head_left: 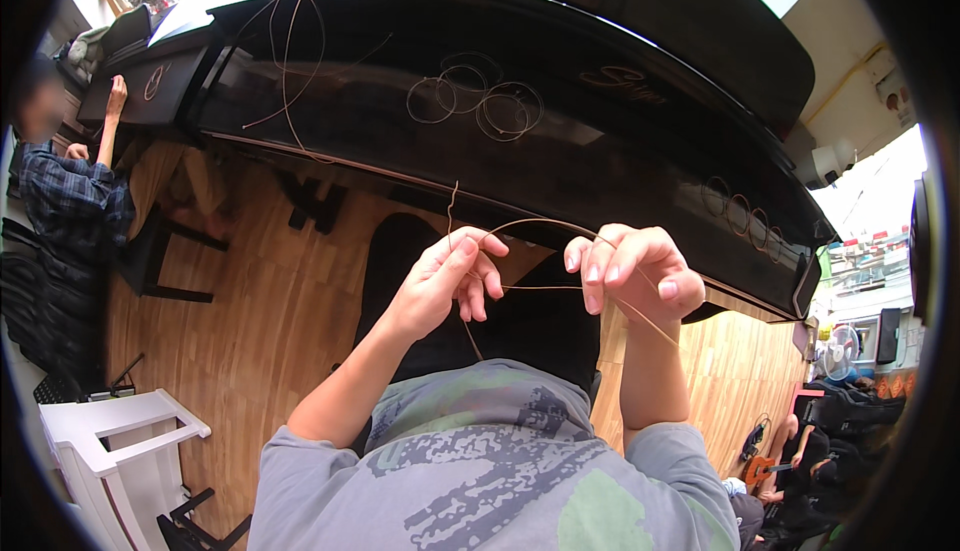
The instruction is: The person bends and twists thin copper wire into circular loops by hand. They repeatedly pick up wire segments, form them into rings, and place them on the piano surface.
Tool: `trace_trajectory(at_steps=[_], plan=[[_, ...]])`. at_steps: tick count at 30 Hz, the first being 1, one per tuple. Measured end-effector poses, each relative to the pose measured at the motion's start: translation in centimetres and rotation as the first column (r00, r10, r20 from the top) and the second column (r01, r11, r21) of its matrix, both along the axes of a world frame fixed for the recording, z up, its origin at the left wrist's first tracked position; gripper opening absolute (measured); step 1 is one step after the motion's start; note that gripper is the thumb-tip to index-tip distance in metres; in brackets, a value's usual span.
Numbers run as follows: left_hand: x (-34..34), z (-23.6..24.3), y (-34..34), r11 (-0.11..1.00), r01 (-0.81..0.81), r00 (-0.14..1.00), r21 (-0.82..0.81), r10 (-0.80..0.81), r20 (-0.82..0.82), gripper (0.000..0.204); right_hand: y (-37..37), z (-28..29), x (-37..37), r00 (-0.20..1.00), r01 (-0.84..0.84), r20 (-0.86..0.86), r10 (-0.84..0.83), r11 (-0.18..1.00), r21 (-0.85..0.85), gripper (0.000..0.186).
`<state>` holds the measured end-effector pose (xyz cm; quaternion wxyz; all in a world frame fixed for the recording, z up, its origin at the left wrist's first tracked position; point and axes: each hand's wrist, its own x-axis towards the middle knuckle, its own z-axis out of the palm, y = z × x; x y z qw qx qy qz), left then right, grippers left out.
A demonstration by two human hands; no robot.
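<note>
A thin bronze-coloured guitar string (545,220) hangs in a loose loop between my hands, in front of a black piano (620,151). My left hand (445,281) pinches it between thumb and index finger. A kinked end stands up above those fingertips, and another stretch dangles below. My right hand (645,271) has its fingers curled round the other side of the loop. From there a straight tail slants down to the right past the palm. Some of the string is hidden behind the fingers.
Several coiled strings (510,113) lie on the piano, with loosely uncoiled strings (290,71) to their left. More rings of string (738,213) rest at its right. A person in a plaid shirt (75,196) sits far left. A white stand (130,451) and a guitar (760,471) are lower down.
</note>
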<state>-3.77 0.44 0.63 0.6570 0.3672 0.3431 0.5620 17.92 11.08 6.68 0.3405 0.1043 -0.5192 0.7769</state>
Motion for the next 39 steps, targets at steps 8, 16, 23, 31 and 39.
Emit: trace_trajectory(at_steps=[8, 16, 23, 31, 39], plan=[[0.7, 0.2, -0.8, 0.998, -0.063, 0.998, -0.005, 0.063, 0.014, 0.05, 0.1, 0.2, -1.1, 0.997, -0.059, -0.06, 0.053, 0.992, -0.112, 0.057], [-0.1, -1.4, -1.6, 0.98, -0.134, 0.976, -0.145, 0.156, 0.15, 0.046, -1.5, 2.2, -1.7, 0.997, -0.046, -0.067, 0.045, 0.999, -0.012, 0.046], [-1.6, -2.3, -3.5, 0.973, 0.062, 0.998, -0.22, -0.058, 0.027, 0.047, -3.4, 3.8, -3.3, 0.998, -0.028, -0.063, 0.031, 0.999, 0.038, 0.029], [-5.3, -1.1, -6.5, 0.972, -0.071, 0.938, -0.224, -0.011, -0.345, 0.047, -5.2, 7.1, -5.6, 0.991, 0.06, 0.107, -0.08, 0.983, 0.175, 0.028], [-8.1, -1.6, -7.8, 0.97, -0.096, 0.849, -0.223, -0.037, -0.527, 0.083, -4.3, 7.7, -6.9, 0.953, 0.258, 0.095, -0.289, 0.932, 0.253, 0.031]])
